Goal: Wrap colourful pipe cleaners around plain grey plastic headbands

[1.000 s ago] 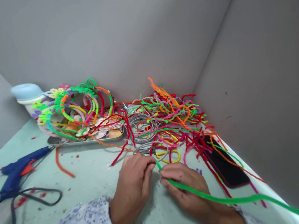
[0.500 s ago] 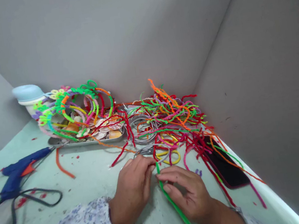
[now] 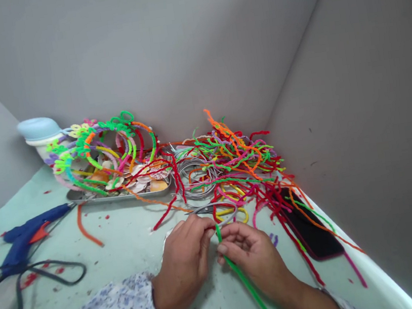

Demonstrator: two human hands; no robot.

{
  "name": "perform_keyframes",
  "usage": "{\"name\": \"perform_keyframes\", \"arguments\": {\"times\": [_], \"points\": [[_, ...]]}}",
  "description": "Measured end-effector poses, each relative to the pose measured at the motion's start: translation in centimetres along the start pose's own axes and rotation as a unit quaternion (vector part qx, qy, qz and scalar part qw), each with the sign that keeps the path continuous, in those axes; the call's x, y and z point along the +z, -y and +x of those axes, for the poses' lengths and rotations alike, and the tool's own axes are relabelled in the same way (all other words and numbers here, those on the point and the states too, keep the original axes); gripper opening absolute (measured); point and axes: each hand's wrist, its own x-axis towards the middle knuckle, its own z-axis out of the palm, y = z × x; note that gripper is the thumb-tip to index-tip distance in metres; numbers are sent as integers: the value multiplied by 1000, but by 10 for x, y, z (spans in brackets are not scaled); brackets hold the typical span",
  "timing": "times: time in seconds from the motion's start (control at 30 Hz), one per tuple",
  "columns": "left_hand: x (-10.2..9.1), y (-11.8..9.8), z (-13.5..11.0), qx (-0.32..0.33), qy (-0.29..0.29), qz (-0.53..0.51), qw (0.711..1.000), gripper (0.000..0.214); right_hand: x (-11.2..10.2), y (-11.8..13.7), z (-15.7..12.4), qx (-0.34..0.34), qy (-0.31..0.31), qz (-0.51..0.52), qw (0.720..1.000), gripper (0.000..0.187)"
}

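My left hand point(image 3: 185, 265) and my right hand point(image 3: 255, 260) meet near the front of the pale green table point(image 3: 126, 242). Both pinch the upper end of a long green pipe cleaner point(image 3: 247, 284), which runs down to the right under my right wrist and out of the picture. The left fingertips close on its tip, the right fingers curl round it just below. Right beyond the fingers lie a grey wire loop point(image 3: 217, 208) and a yellow ring point(image 3: 233, 214).
A tangle of coloured pipe cleaners point(image 3: 238, 165) fills the back right corner. A metal tray point(image 3: 119, 193) with finished hoops and shells stands at the back left. A blue glue gun point(image 3: 26, 238) with black cable lies left. A dark phone point(image 3: 311, 234) rests by the right wall.
The green pipe cleaner's free length swung from pointing far right to running down under my right wrist. My right hand curled tighter round it and both hands shifted slightly up.
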Motion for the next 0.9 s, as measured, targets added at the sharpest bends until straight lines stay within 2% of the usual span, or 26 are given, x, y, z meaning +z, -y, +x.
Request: {"name": "perform_keyframes", "arguments": {"times": [0.17, 0.3, 0.57, 0.9], "points": [[0, 0, 0, 8, 0, -2, 1000, 13, 1, -2, -1, -12, -12, -51, 999, 13], [0, 0, 1, 18, 2, 4, 1000, 13, 1, -2, 1, -46, -30, -119, 991, 10], [-3, -3, -3, 61, -6, -3, 998, 17, -3, -9, 0, -162, -80, -245, 952, 5], [-5, -7, -4, 65, 12, -26, 997, 15, -4, -11, 1, -237, -120, -303, 915, 10]]}}
